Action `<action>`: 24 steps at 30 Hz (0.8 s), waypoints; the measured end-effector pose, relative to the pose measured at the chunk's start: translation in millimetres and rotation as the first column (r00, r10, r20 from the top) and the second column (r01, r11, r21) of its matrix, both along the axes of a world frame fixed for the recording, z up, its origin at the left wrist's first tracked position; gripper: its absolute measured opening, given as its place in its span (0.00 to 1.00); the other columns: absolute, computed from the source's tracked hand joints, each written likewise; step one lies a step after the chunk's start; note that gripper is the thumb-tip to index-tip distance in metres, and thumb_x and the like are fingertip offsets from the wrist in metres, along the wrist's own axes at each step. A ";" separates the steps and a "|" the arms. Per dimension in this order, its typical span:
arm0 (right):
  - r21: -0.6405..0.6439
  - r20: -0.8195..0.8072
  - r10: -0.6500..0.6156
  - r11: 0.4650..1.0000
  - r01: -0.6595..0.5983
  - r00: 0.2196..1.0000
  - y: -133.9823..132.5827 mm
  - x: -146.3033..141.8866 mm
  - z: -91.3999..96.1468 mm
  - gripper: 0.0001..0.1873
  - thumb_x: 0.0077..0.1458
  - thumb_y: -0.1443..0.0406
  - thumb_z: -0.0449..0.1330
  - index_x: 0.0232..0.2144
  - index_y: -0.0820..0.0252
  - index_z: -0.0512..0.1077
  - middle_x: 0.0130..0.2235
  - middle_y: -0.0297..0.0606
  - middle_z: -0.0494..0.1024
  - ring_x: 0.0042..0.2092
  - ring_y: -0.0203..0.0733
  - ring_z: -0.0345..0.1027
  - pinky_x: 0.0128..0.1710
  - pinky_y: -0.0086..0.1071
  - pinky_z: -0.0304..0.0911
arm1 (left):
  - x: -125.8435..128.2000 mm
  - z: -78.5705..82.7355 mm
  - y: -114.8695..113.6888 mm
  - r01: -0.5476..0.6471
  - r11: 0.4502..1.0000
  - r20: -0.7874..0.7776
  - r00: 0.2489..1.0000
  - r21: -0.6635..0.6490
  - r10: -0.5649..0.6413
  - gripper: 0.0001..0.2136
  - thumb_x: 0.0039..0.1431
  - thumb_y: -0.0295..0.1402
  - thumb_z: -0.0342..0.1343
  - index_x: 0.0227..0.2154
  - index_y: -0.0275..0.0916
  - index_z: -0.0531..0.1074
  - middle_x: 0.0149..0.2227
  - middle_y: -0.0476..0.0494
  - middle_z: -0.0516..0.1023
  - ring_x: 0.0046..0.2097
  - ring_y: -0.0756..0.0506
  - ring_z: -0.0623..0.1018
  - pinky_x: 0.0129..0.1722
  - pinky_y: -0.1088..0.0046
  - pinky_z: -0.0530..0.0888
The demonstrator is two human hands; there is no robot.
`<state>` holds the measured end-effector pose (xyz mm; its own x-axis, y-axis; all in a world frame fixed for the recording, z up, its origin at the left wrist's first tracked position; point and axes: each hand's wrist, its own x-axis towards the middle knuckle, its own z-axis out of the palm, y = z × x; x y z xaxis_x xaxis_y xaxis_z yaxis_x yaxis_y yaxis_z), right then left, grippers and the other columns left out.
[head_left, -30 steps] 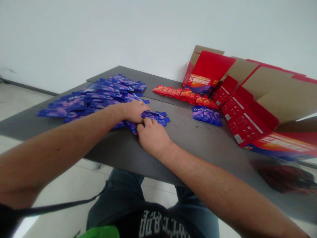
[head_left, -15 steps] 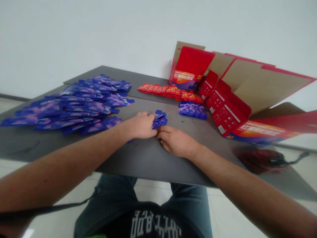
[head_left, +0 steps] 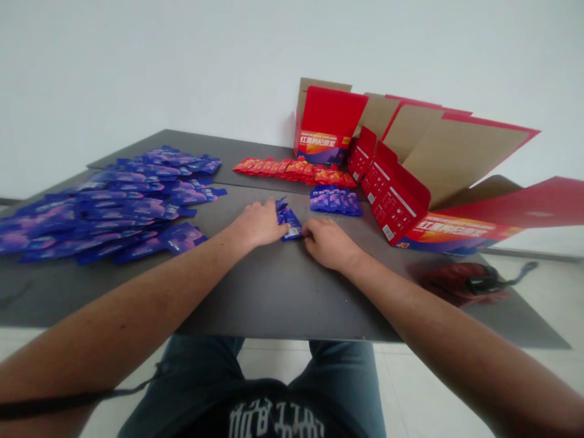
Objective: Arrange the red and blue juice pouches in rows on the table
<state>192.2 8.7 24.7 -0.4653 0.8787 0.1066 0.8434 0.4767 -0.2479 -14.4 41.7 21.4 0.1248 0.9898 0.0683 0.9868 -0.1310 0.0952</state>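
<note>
Between my hands, a small bunch of blue-purple foil sachets (head_left: 289,220) lies on the grey table top (head_left: 274,292). My left hand (head_left: 259,224) touches its left side with the fingertips, and my right hand (head_left: 326,244) presses against its right side. Left of them spreads a large loose pile of the same sachets (head_left: 114,212). A neat row of blue sachets (head_left: 336,201) lies beyond my right hand, and a line of red sachets (head_left: 292,170) lies farther back.
Red printed carton blanks (head_left: 396,198) with cardboard-coloured flaps lean at the table's back right, beside a partly folded box (head_left: 326,125). A dark red bag (head_left: 456,283) with a black strap lies at the right. White wall stands behind; my jeans show below the front edge.
My hands have moved closer together around the small bunch, which now lies flatter and lower on the table. The view has tilted slightly, shifting the whole table scene left.
</note>
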 end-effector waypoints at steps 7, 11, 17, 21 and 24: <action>-0.352 -0.323 -0.333 0.911 0.214 0.886 24.0 -14.9 -2.3 0.32 0.67 0.67 0.64 0.69 0.65 0.65 0.40 0.40 0.86 0.36 0.41 0.80 0.41 0.33 0.72 | -1.7 -0.1 -2.4 -0.016 0.999 -0.046 0.999 0.032 0.018 0.38 0.67 0.50 0.53 0.72 0.28 0.63 0.59 0.19 0.80 0.60 0.25 0.80 0.60 0.51 0.76; -0.420 -0.385 -0.384 0.883 0.212 0.839 32.5 -32.2 -6.0 0.39 0.62 0.65 0.70 0.71 0.66 0.64 0.34 0.36 0.84 0.28 0.37 0.74 0.31 0.29 0.69 | -5.2 0.0 -2.9 0.013 0.999 -0.030 0.999 0.036 -0.012 0.37 0.68 0.47 0.52 0.73 0.27 0.62 0.60 0.19 0.79 0.61 0.26 0.80 0.61 0.52 0.75; -0.462 -0.344 -0.385 0.863 0.202 0.857 28.4 -44.5 15.4 0.39 0.63 0.70 0.64 0.74 0.67 0.62 0.34 0.39 0.84 0.28 0.40 0.75 0.27 0.31 0.71 | -14.9 -2.8 -1.0 0.013 1.000 0.001 1.000 0.012 -0.013 0.35 0.69 0.48 0.50 0.73 0.30 0.62 0.62 0.22 0.79 0.62 0.27 0.79 0.62 0.52 0.75; -0.046 -0.040 -0.201 0.979 0.199 0.979 20.8 -34.7 42.7 0.23 0.62 0.72 0.61 0.59 0.66 0.79 0.46 0.51 0.86 0.46 0.54 0.82 0.50 0.42 0.75 | -18.8 -4.4 -2.3 0.015 1.000 -0.006 1.000 0.014 -0.015 0.35 0.69 0.48 0.50 0.72 0.30 0.63 0.61 0.21 0.78 0.61 0.26 0.79 0.60 0.51 0.75; 0.161 0.193 -0.138 0.981 0.107 0.971 4.9 -33.9 47.6 0.18 0.64 0.72 0.60 0.54 0.69 0.80 0.53 0.59 0.83 0.55 0.59 0.79 0.56 0.44 0.72 | -20.8 -4.1 -3.4 0.011 1.000 -0.015 1.000 0.005 -0.011 0.33 0.69 0.49 0.50 0.69 0.32 0.66 0.60 0.22 0.79 0.60 0.25 0.79 0.60 0.50 0.76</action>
<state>158.4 13.5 72.3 -0.3805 0.9118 0.1545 0.9228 0.3852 -0.0003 -35.3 38.4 17.4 0.1365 0.9881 0.0712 0.9866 -0.1421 0.0799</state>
